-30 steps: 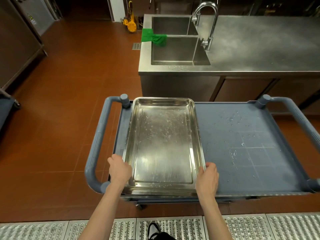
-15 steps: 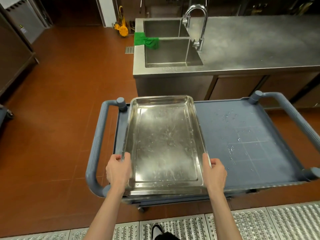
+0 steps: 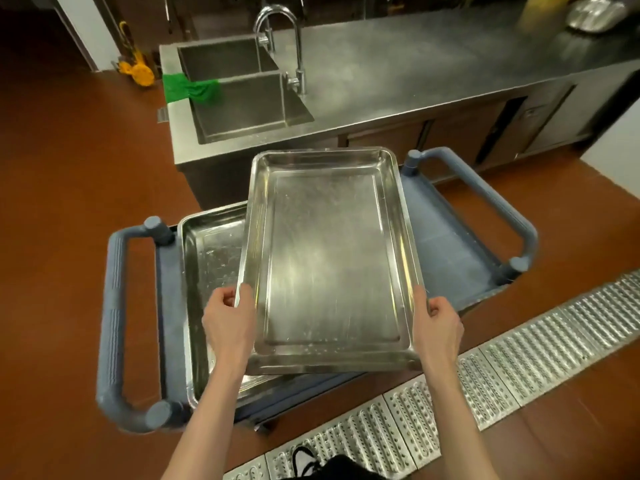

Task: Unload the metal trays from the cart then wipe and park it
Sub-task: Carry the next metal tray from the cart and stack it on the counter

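Tray [image 3: 329, 258] lifted clear of the cart [image 3: 446, 237], a second tray [image 3: 211, 258] under it on the cart's left.

The unloading step is in hand. The left hand [image 3: 230, 323] grips the top tray's left rim, thumb over the edge and fingers curled below; the right hand [image 3: 438, 323] grips the right rim the same way. The tray hangs between the two hands, near end low, far end reaching toward the steel desk [image 3: 415, 71]. The next move likely calls for carrying it level across to the desk and setting it down beside the sink [image 3: 242, 102], then coming back for the second tray. The green cloth [image 3: 188, 90] draped on the sink edge looks handy for the wipe.
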Tool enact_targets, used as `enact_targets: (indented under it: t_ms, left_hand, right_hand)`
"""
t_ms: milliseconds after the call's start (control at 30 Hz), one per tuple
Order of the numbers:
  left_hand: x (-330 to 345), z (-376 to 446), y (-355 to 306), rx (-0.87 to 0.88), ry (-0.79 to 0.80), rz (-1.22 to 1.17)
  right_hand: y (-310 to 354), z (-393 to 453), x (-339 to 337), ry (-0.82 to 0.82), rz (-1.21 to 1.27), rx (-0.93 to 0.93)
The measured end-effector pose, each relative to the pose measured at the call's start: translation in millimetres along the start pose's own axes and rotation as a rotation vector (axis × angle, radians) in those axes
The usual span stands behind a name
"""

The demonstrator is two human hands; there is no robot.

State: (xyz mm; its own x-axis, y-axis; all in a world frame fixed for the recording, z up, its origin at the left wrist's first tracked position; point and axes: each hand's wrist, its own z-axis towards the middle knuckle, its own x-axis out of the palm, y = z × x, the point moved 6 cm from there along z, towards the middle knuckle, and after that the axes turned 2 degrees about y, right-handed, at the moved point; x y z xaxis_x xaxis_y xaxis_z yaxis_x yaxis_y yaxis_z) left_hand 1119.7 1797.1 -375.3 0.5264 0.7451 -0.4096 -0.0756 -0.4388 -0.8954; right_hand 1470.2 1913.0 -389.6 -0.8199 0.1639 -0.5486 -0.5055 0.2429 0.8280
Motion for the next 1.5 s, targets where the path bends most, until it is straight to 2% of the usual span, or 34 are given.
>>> enact_targets:
  t_ms: [300,800,1200,1500]
  left_hand:
    - [97.3,-69.0,-50.5,0.099,0.211,-0.035]
    - [232.0,-264.7,-116.3,0.294,0.525,0.007]
    - [320.1,-393.3,-132.7,0.375,0.827,0.021]
    - [418.6,-493.5,-154.7,0.477,1.08,0.084]
  right_hand:
    - [-43.9,8.6,-132.8,-0.215,0.034,0.088]
    - [-158.0,-31.3,-360.6,-0.571,0.113,0.269]
    - [-248.9,-91.1,-465.3,-0.787,0.155,0.424]
    - [-293.6,-127.1,-523.4,-1.08,0.117,0.641]
